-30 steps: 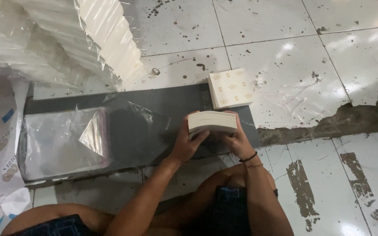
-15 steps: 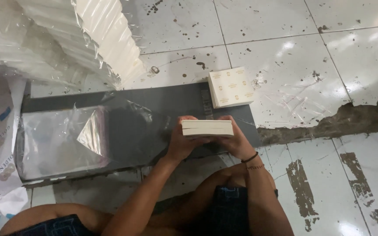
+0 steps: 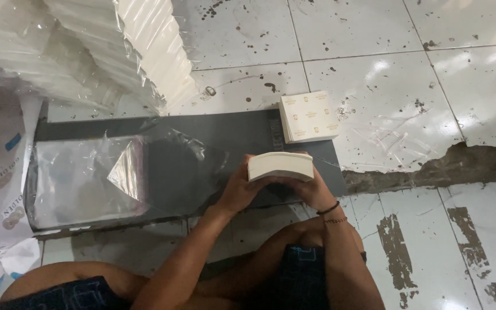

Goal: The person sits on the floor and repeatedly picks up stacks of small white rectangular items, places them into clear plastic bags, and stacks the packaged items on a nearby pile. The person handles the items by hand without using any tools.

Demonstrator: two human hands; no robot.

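Paper stack [image 3: 281, 166] is sitting between my two hands over the dark board [image 3: 213, 138], its long axis running nine to three. I'm clamping my left hand [image 3: 237, 192] and right hand [image 3: 312, 192] on its ends; a second stack [image 3: 308, 116] is lying at twelve o'clock.

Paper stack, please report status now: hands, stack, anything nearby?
Left hand and right hand both grip the paper stack, held above the grey board. Second stack lies beyond. Clear plastic bags lie to the left.
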